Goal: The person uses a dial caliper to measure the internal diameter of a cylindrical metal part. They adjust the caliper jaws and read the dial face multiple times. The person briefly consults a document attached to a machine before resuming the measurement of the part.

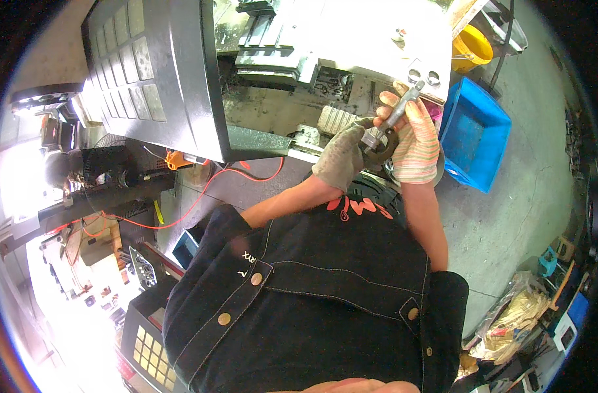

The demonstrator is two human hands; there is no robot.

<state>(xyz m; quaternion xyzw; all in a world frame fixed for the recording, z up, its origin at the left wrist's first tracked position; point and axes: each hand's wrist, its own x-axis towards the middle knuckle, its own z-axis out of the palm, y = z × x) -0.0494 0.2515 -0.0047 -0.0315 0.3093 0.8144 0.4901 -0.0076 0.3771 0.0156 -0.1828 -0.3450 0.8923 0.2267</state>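
My right hand (416, 141), in a pale striped glove, is closed on a micrometer (403, 110). Its grey barrel points up and to the right, and its dark curved frame hangs between my two hands. In a dirty grey glove, my left hand (343, 156) is closed on a small shiny metal part (372, 138) at the micrometer's frame. Whether the measuring faces touch the part is too small to tell. Beyond my hands, two metal rings (433, 78) rest on a brightly lit surface.
Ahead lies an oily machine bed with a vise-like metal block (269, 59). A black machine door (174, 78) with window panes stands at left. On the right are a blue bin (477, 134) and a yellow bucket (472, 49). An orange hose (200, 196) crosses the floor.
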